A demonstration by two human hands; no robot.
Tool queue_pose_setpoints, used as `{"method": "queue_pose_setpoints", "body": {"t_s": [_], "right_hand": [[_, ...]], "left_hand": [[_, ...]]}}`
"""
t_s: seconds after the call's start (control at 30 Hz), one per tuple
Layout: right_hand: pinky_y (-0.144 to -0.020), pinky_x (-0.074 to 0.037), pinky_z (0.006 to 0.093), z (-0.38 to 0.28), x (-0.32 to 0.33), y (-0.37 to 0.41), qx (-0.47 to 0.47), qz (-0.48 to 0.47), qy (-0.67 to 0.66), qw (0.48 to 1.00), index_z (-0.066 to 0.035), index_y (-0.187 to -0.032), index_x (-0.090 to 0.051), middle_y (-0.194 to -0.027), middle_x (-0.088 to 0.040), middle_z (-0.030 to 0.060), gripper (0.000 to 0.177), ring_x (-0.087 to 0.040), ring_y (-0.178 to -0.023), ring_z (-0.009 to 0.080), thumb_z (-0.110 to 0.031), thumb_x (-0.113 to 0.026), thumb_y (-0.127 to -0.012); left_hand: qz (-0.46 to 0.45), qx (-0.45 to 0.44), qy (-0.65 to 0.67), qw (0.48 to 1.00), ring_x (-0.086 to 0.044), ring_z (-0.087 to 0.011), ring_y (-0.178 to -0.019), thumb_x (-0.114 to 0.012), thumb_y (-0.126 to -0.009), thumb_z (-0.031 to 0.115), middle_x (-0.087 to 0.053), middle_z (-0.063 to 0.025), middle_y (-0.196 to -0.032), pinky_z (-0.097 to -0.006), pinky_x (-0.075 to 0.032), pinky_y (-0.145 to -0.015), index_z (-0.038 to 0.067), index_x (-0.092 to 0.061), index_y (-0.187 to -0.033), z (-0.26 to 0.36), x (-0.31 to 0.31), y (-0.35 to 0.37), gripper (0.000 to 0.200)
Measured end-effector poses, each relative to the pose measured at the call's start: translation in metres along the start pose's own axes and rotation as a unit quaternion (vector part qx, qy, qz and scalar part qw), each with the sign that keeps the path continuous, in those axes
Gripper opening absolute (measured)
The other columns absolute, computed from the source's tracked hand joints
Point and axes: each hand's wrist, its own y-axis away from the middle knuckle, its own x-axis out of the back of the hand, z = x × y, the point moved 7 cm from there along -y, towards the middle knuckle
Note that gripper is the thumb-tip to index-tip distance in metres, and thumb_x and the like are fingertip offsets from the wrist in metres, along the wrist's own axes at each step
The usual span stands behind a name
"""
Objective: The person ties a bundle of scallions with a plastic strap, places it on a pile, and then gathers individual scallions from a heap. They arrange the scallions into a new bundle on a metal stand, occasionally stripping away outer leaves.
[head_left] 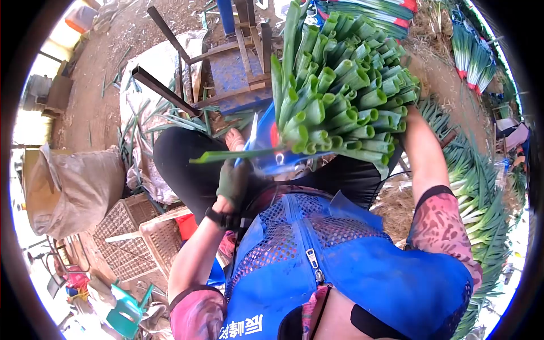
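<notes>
A thick bundle of green onions (351, 85) is held over my lap, with the open, cut ends of its green leaves facing up toward me. My right hand is hidden behind the bundle; the right forearm (422, 153) reaches in along its right side. My left hand (233, 180), in a dark green glove, closes around a blue-handled knife (253, 133) whose pale blade points away from me. One long leaf (226, 156) sticks out leftward from the bundle, just above the left hand. Blue plastic (277, 164) shows beneath the bundle.
An upturned stool (235, 73) lies ahead, beside a pale sheet (161, 62) with loose leaves. Woven baskets (127, 235) and a sack (76, 190) are at left. A long pile of green onions (476, 198) lies at right, tied bundles (473, 54) farther off.
</notes>
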Motion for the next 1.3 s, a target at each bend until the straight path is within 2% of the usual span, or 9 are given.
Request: {"method": "queue_pose_setpoints", "body": {"t_s": [0.2, 0.33, 0.4, 0.47, 0.57, 0.7, 0.87, 1.07, 1.3], "right_hand": [[-0.065, -0.044, 0.0303, -0.024, -0.086, 0.012, 0.018, -0.032, -0.043, 0.998, -0.012, -0.091, -0.060, -0.079, -0.055, 0.0015, 0.022, -0.052, -0.071, 0.0135, -0.034, -0.061, -0.095], [-0.061, -0.042, 0.0292, -0.046, -0.142, 0.031, 0.028, -0.088, -0.071, 0.993, -0.013, -0.089, -0.059, -0.076, -0.053, 0.0004, 0.021, -0.049, -0.067, 0.0125, -0.032, -0.060, -0.095], [-0.059, -0.041, 0.0287, -0.055, -0.175, 0.045, 0.019, -0.100, -0.086, 0.991, -0.013, -0.089, -0.058, -0.075, -0.051, -0.0001, 0.020, -0.047, -0.065, 0.0120, -0.031, -0.060, -0.096], [-0.057, -0.040, 0.0282, -0.051, -0.173, 0.050, 0.003, -0.088, -0.154, 0.984, -0.013, -0.088, -0.058, -0.074, -0.050, -0.0006, 0.020, -0.046, -0.063, 0.0115, -0.031, -0.060, -0.096], [-0.054, -0.038, 0.0274, -0.049, -0.133, 0.064, -0.015, -0.062, -0.321, 0.945, -0.013, -0.087, -0.057, -0.072, -0.048, -0.0014, 0.019, -0.044, -0.060, 0.0107, -0.030, -0.060, -0.096], [-0.050, -0.036, 0.0264, -0.078, -0.080, 0.073, 0.007, -0.042, -0.461, 0.887, -0.014, -0.085, -0.056, -0.069, -0.046, -0.0024, 0.019, -0.041, -0.056, 0.0097, -0.028, -0.060, -0.096], [-0.046, -0.033, 0.0250, -0.138, 0.006, 0.080, 0.095, -0.013, -0.563, 0.821, -0.014, -0.083, -0.055, -0.066, -0.043, -0.0037, 0.019, -0.037, -0.051, 0.0084, -0.026, -0.060, -0.097], [-0.041, -0.032, 0.0237, -0.172, 0.210, 0.123, 0.257, 0.010, -0.681, 0.686, -0.015, -0.080, -0.054, -0.062, -0.040, -0.0060, 0.021, -0.034, -0.047, 0.0069, -0.025, -0.059, -0.098], [-0.062, -0.045, 0.0301, -0.170, 0.035, 0.102, 0.240, 0.030, -0.185, 0.952, -0.007, -0.095, -0.060, -0.080, -0.057, 0.0054, 0.018, -0.054, -0.069, 0.0147, -0.024, -0.056, -0.096]], "left_hand": [[-0.009, -0.258, -0.194, 0.946, -0.064, -0.0315, -0.098, -0.065, -0.090, 0.016, -0.066, -0.0164, -0.104, -0.0365, -0.050, -0.086, 0.005, -0.068, -0.109, 0.056, 0.006, 0.025, 0.022], [-0.080, -0.021, 0.367, 0.927, -0.064, -0.0220, -0.102, -0.060, -0.095, 0.011, -0.066, -0.0107, -0.114, -0.0316, -0.052, -0.087, 0.001, -0.054, -0.127, 0.052, -0.015, 0.019, 0.035], [-0.030, -0.181, 0.093, 0.979, -0.065, -0.0192, -0.100, -0.057, -0.097, 0.012, -0.065, -0.0100, -0.116, -0.0286, -0.053, -0.086, 0.002, -0.052, -0.129, 0.071, -0.009, 0.014, 0.034], [-0.030, -0.191, 0.170, 0.966, -0.066, -0.0179, -0.098, -0.057, -0.098, 0.013, -0.064, -0.0102, -0.117, -0.0290, -0.055, -0.083, 0.002, -0.052, -0.128, 0.079, -0.014, 0.013, 0.033], [-0.138, -0.147, 0.278, 0.939, -0.062, -0.0188, -0.108, -0.061, -0.095, 0.013, -0.065, -0.0067, -0.116, -0.0343, -0.051, -0.091, 0.004, -0.057, -0.123, 0.114, -0.028, 0.019, 0.030], [-0.095, -0.322, -0.172, 0.926, -0.060, -0.0220, -0.106, -0.067, -0.080, 0.020, -0.066, -0.0035, -0.111, -0.0381, -0.045, -0.093, 0.010, -0.065, -0.113, 0.136, -0.019, -0.007, 0.035], [-0.052, -0.139, 0.217, 0.965, -0.062, -0.0125, -0.071, -0.065, -0.093, 0.026, -0.065, 0.0005, -0.080, -0.0257, -0.052, -0.065, 0.013, -0.067, -0.104, 0.181, -0.013, -0.018, 0.017], [0.041, -0.272, 0.099, 0.956, -0.062, -0.0120, -0.070, -0.057, -0.101, 0.025, -0.065, -0.0020, -0.081, -0.0270, -0.053, -0.065, 0.007, -0.063, -0.112, 0.223, 0.053, -0.011, 0.023], [0.042, -0.257, 0.085, 0.962, -0.062, -0.0076, -0.076, -0.061, -0.098, 0.024, -0.069, -0.0011, -0.094, -0.0225, -0.049, -0.066, 0.004, -0.064, -0.119, 0.198, 0.027, 0.006, 0.029]]}}
